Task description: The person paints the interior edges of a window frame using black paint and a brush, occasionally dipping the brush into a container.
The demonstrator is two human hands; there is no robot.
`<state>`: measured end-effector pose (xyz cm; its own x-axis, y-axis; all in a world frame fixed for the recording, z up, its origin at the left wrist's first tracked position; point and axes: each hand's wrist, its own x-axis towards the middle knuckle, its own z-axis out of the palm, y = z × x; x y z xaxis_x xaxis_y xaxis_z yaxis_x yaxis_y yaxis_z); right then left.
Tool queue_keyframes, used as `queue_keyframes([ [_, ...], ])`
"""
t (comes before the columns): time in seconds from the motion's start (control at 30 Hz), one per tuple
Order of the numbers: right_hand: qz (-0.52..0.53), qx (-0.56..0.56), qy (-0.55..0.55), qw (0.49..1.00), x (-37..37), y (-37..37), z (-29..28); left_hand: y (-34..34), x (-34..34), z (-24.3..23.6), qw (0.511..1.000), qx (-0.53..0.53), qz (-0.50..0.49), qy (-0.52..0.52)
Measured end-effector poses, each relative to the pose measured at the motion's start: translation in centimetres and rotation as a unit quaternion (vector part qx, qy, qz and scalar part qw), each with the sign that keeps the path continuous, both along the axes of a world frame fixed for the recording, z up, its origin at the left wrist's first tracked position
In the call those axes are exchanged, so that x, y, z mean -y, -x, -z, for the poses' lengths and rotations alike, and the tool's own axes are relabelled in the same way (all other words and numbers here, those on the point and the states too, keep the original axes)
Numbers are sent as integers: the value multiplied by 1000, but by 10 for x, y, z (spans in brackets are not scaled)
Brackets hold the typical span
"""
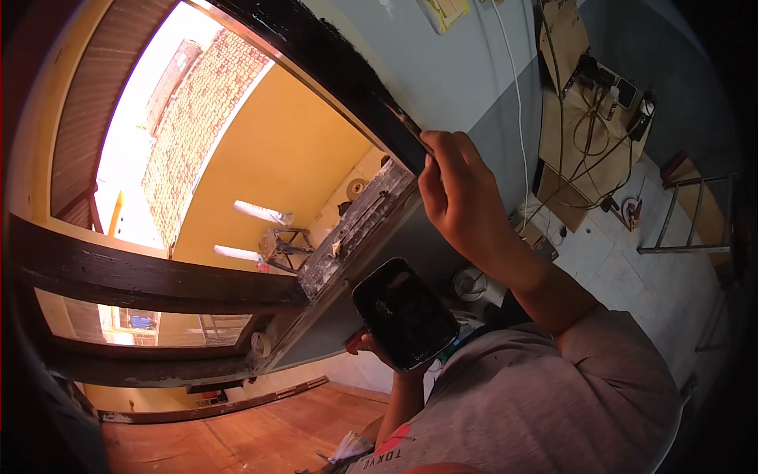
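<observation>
My right hand (458, 178) is raised at the black-painted window frame (347, 75), its fingers closed around a slim paintbrush (408, 122). The brush's tip lies against the frame's edge beside the grey-blue wall; its bristles are hard to make out. Lower down, my left hand (369, 346) supports a black rectangular tray (404, 312) from beneath. Dark, glossy paint with a few light reflections covers the inside of that tray. Most of the left hand's fingers are hidden under it.
A rough, paint-spotted sill (347, 229) runs below the window opening. A tape roll (260, 345) sits by the lower frame. On the right are cardboard (568, 146) with tangled cables, a metal ladder (695, 213) and a white bucket (471, 283). A white cord (517, 95) hangs down the wall.
</observation>
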<state>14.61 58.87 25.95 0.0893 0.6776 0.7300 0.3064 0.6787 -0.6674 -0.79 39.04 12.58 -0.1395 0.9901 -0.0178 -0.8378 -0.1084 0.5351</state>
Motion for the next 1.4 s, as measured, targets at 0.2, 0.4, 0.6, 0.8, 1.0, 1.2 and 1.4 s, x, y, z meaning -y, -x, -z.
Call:
queue_keyframes([
  [0.2, -16, 36, 15, 999, 10, -10, -1, 2, -1, 0, 1000, -2, -14, -5],
  [0.4, -5, 45, 28, 999, -2, -10, 11, -4, 0, -4, 1000, 3, 1, -8],
  [0.6, -40, 5, 6, 999, 7, -8, 4, -3, 7, 3, 1000, 19, -7, 8],
  [0.8, -6, 74, 10, 997, -2, -13, 37, -6, 6, -3, 1000, -7, -10, -1],
  [1.0, -27, 23, 0, 999, -1, -10, 29, -7, 17, 9, 998, 20, -27, 47],
  [1.2, -18, 87, 37, 995, -2, -15, 56, -8, 15, 11, 997, 5, -72, 39],
  [1.4, -30, 23, 12, 999, 5, -7, 34, -6, 16, 14, 997, 24, -50, 52],
])
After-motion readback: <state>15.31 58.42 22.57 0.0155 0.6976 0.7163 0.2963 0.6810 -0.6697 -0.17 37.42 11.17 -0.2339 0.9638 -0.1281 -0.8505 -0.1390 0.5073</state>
